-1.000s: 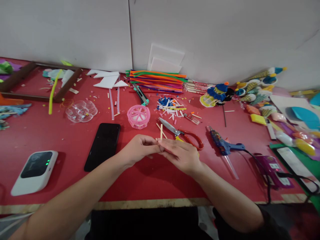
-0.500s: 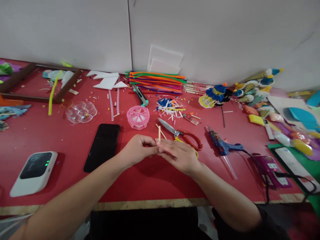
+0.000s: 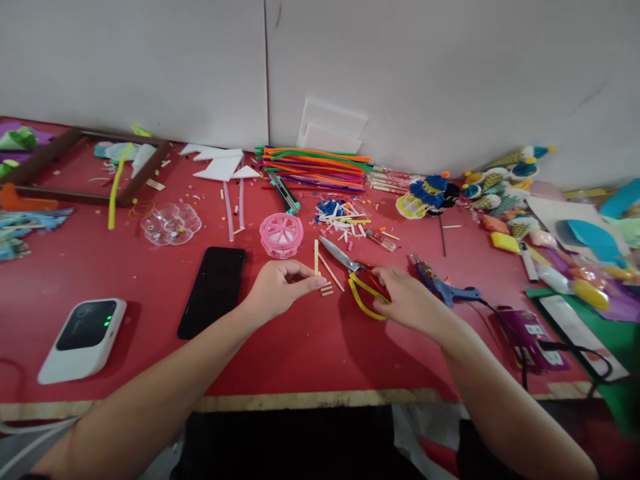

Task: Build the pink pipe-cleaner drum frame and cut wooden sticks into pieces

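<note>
My left hand (image 3: 280, 287) pinches a thin wooden stick (image 3: 316, 255) upright between thumb and fingers. Below its fingertips several short stick pieces (image 3: 327, 291) lie on the red table, and a longer stick (image 3: 331, 273) rests at a slant beside them. To the right, my right hand (image 3: 413, 297) has its fingers closed round the handles of the scissors (image 3: 367, 300), which have one red and one yellow grip. The blades lie on the table and point away to the left. Part of the red grip is hidden by my fingers.
A pink round container (image 3: 281, 235) and a cutter knife (image 3: 285, 193) lie behind my hands. A black phone (image 3: 213, 293) and a white device (image 3: 83, 340) are at left. A glue gun (image 3: 445, 283) with its cord lies at right. Pipe cleaners (image 3: 315, 167) line the wall.
My right hand has left my left hand and moved right onto the scissors' handles. The left hand keeps the stick, and the short pieces below it are now uncovered.
</note>
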A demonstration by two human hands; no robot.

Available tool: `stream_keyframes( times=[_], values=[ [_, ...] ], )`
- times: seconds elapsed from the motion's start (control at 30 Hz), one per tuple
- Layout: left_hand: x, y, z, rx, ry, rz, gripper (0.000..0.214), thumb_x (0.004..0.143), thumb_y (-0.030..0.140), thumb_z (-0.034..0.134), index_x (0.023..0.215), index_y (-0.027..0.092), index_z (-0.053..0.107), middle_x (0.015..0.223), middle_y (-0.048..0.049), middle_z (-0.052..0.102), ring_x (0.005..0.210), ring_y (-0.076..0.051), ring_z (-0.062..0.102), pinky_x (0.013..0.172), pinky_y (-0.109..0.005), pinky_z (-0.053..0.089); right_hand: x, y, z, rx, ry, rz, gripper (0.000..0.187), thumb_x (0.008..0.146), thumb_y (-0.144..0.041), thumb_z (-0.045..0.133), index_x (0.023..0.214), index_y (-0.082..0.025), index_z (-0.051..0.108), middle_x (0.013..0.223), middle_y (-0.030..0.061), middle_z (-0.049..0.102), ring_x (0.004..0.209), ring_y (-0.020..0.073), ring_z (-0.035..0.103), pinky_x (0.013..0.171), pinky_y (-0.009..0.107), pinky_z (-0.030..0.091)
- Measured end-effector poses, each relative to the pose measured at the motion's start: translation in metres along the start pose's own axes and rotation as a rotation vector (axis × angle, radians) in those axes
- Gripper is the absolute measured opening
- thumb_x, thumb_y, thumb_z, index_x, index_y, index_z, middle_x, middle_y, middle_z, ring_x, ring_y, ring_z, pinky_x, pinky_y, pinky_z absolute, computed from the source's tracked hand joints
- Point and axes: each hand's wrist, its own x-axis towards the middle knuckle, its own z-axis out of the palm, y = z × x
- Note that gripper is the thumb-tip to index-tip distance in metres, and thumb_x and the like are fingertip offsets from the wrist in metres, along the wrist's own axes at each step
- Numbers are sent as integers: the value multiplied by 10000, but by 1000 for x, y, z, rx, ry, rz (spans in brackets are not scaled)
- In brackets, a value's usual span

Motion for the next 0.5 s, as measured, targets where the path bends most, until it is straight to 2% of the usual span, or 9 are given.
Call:
stream_keyframes(
  times=[0.1, 0.2, 0.33, 0.4, 0.5],
  values=[
    [-2, -2, 5, -36, -48, -7, 216, 696, 378, 776, 674, 168, 732, 685, -15, 714, 605, -113, 583, 594, -224, 423, 4, -2, 0, -103, -55, 105, 218, 726, -215, 574, 933, -149, 585, 913, 123, 698, 826, 248, 665, 661, 294, 423],
    [-3, -5, 8, -70, -123, -18, 193, 688, 366, 784, 671, 179, 741, 810, -44, 758, 745, -156, 668, 727, -261, 486, 4, 3, -9, -220, -62, 192, 179, 769, -345, 558, 810, -172, 571, 789, 128, 686, 700, 264, 646, 559, 304, 344],
    [-2, -9, 8, -182, -196, -18, 197, 662, 368, 802, 695, 179, 757, 1187, -107, 710, 1078, -242, 661, 942, -359, 478, -11, 19, -19, -90, -30, 81, 237, 831, -418, 511, 723, -207, 517, 660, 53, 618, 587, 188, 559, 536, 286, 294],
    [-2, -9, 7, -227, -205, -51, 203, 652, 368, 808, 685, 176, 753, 1164, -114, 720, 1113, -252, 650, 969, -380, 469, -22, 23, -22, 41, -56, 38, 291, 851, -453, 504, 687, -213, 487, 601, 11, 563, 541, 148, 498, 524, 270, 286],
    [-2, -6, 5, -240, -233, -129, 211, 639, 370, 816, 652, 176, 736, 906, -86, 775, 971, -221, 697, 894, -342, 499, -37, 22, -32, 194, -186, -61, 388, 868, -577, 485, 754, -207, 506, 664, 2, 572, 576, 136, 492, 525, 253, 310]
  ],
)
